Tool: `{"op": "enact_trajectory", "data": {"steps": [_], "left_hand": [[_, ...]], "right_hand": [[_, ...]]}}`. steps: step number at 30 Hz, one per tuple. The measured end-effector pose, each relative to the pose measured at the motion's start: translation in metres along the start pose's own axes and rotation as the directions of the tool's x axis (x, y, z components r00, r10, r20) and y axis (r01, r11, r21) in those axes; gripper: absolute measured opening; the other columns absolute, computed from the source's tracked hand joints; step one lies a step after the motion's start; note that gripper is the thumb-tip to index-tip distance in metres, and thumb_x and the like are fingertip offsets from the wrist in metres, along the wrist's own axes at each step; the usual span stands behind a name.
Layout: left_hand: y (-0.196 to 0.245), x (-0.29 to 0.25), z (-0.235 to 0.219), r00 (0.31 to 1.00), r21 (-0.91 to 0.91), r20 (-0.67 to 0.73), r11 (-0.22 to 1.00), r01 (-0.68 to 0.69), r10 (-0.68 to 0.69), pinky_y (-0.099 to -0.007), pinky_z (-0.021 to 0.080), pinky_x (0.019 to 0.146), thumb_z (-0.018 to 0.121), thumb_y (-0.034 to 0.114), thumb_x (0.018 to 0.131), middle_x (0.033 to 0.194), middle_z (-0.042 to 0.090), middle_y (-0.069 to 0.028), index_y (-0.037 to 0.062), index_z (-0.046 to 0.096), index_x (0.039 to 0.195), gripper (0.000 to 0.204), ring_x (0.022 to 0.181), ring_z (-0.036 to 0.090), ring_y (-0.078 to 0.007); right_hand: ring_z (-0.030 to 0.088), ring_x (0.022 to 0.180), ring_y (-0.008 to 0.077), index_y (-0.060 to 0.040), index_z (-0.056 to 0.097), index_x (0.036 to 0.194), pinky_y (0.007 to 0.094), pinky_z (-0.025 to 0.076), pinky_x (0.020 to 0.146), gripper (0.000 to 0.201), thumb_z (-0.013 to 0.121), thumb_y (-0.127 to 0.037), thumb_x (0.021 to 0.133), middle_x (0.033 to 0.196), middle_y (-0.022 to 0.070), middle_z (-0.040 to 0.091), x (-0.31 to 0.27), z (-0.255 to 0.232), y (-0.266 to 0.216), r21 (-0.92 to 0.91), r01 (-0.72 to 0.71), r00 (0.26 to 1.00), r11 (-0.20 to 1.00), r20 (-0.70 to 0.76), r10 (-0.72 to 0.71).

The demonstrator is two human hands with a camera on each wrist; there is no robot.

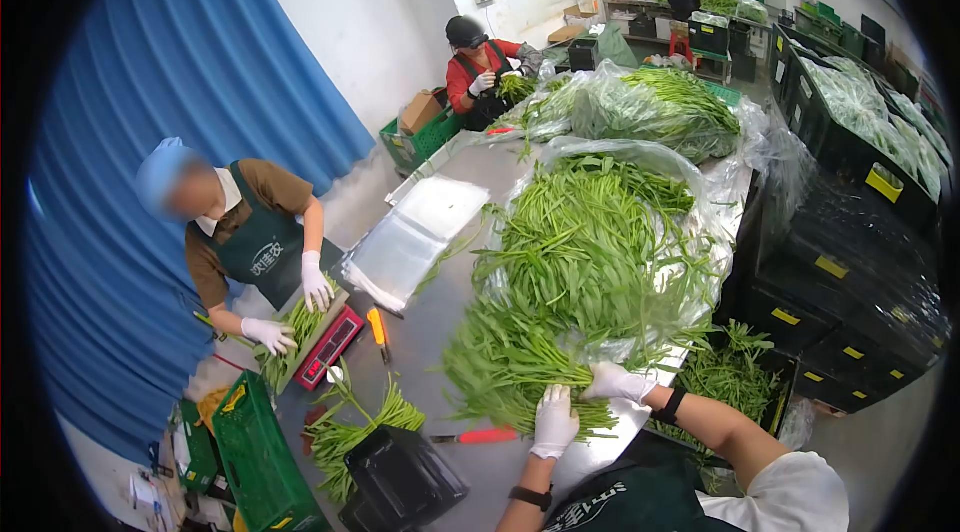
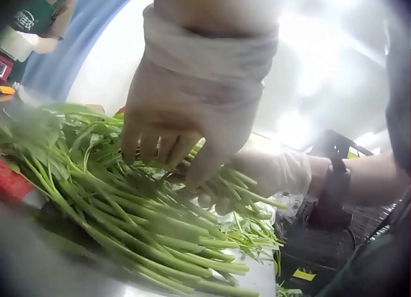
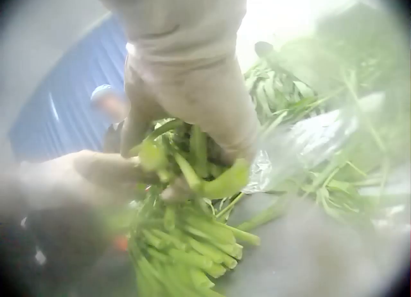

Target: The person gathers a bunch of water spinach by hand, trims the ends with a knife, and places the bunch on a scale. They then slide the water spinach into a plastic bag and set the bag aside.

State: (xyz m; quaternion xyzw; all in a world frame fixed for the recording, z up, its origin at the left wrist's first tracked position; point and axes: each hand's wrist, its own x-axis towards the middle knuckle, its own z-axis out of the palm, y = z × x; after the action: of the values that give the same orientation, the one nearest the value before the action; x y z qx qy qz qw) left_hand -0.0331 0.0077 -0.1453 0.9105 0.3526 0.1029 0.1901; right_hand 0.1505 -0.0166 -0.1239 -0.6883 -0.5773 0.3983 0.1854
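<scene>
A bunch of water spinach (image 1: 540,372) with long green stems and narrow leaves lies at the near edge of the metal table, its cut ends toward me. My gloved left hand (image 1: 556,422) grips the stems from above; in the left wrist view its fingers curl over the bunch (image 2: 160,226). Close beside it, my gloved right hand (image 1: 617,383) holds stems too. The right wrist view shows that hand (image 3: 192,98) curled round several stems (image 3: 192,162), above more cut ends. A red-handled knife (image 1: 487,436) lies left of my left hand.
A large leafy heap (image 1: 600,232) on plastic film fills the table beyond. To the left are a black crate (image 1: 400,482), an orange cutter (image 1: 378,327), clear bags (image 1: 415,237) and a red scale (image 1: 330,347) where another person handles greens. Stacked black crates (image 1: 840,272) stand right.
</scene>
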Motion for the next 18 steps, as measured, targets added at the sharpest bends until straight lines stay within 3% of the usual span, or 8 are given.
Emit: {"op": "enact_trajectory", "data": {"steps": [3,5,7,10,12,15,17,18], "left_hand": [[0.004,0.0,-0.001,0.996,0.063,-0.07,0.997,-0.046,0.05,-0.0437,0.03,0.104,0.062,0.022,0.077,0.133,0.042,-0.0207,-0.0022,0.041,0.129,0.061,0.126,0.036,-0.0348],[0.002,-0.006,0.006,0.986,0.133,-0.128,0.987,-0.093,0.11,-0.0451,0.028,0.105,0.062,0.028,0.079,0.135,0.041,-0.0182,0.0,0.04,0.131,0.063,0.128,0.034,-0.0325],[-0.004,-0.014,0.018,0.988,0.232,0.096,0.963,-0.14,0.12,-0.0483,0.026,0.105,0.059,0.043,0.081,0.139,0.039,-0.0116,0.0051,0.038,0.135,0.069,0.13,0.032,-0.0276],[-0.004,-0.011,0.019,0.989,0.294,0.126,0.949,-0.111,0.077,-0.0495,0.025,0.104,0.053,0.052,0.082,0.14,0.038,-0.0081,0.008,0.039,0.136,0.071,0.13,0.033,-0.0253],[-0.007,-0.011,0.023,0.99,0.272,0.126,0.957,-0.097,0.064,-0.0497,0.022,0.105,0.049,0.053,0.084,0.141,0.038,-0.0098,0.0086,0.042,0.134,0.067,0.131,0.032,-0.0255],[0.002,-0.009,0.011,0.989,0.243,0.148,0.969,-0.039,0.003,-0.0491,0.022,0.106,0.05,0.053,0.085,0.14,0.039,-0.0116,0.0093,0.044,0.133,0.065,0.132,0.03,-0.0264],[0.015,-0.005,-0.014,0.997,0.112,0.077,0.994,-0.016,0.007,-0.0459,0.023,0.107,0.052,0.046,0.087,0.14,0.039,-0.0121,0.0058,0.044,0.132,0.061,0.132,0.031,-0.0253],[0.021,-0.002,-0.028,0.999,-0.386,0.007,0.921,0.05,-0.051,-0.0416,0.026,0.106,0.056,0.039,0.087,0.138,0.042,-0.0111,0.0043,0.045,0.131,0.057,0.129,0.035,-0.0237]], "right_hand": [[0.063,0.075,0.0214,0.0035,0.063,0.096,0.0317,0.05,0.071,0.03,0.068,-0.018,0.076,0.083,0.0102,0.068,0.004,-0.023,-0.006,-0.019,-0.058,0.996,0.998,-0.062,0.057],[0.061,0.065,0.0159,0.0038,0.064,0.092,0.0264,0.049,0.06,0.022,0.063,-0.014,0.078,0.08,0.0102,0.067,-0.007,-0.049,-0.018,0.619,-0.102,0.994,0.779,0.035,0.103],[0.054,0.059,0.0089,0.0036,0.065,0.094,0.0218,0.044,0.054,0.019,0.064,-0.007,0.078,0.075,0.0043,0.063,-0.001,-0.06,-0.011,0.798,-0.144,0.99,0.585,0.115,0.086],[0.052,0.059,0.0083,0.004,0.064,0.093,0.0218,0.043,0.055,0.018,0.065,-0.007,0.078,0.073,0.0027,0.06,-0.008,-0.085,-0.03,0.889,-0.1,0.995,0.446,0.077,0.071],[0.052,0.061,0.0082,0.0047,0.063,0.094,0.0215,0.043,0.056,0.019,0.064,-0.007,0.079,0.073,0.0031,0.06,-0.017,-0.101,-0.044,0.919,0.114,0.993,0.378,-0.092,-0.075],[0.053,0.061,0.0079,0.0027,0.062,0.096,0.0218,0.043,0.057,0.021,0.066,-0.009,0.079,0.074,0.0022,0.06,-0.046,-0.122,-0.073,0.855,0.253,0.967,0.454,-0.207,-0.148],[0.051,0.06,0.007,-0.0023,0.063,0.092,0.0217,0.041,0.057,0.023,0.069,-0.018,0.077,0.07,0.0001,0.06,-0.061,-0.118,-0.078,0.696,0.199,0.969,0.69,-0.247,-0.03],[0.05,0.06,0.0066,-0.002,0.063,0.093,0.0217,0.04,0.057,0.024,0.068,-0.019,0.077,0.069,0.0003,0.059,-0.069,-0.111,-0.087,0.693,0.153,0.975,0.705,-0.222,0.006]]}}
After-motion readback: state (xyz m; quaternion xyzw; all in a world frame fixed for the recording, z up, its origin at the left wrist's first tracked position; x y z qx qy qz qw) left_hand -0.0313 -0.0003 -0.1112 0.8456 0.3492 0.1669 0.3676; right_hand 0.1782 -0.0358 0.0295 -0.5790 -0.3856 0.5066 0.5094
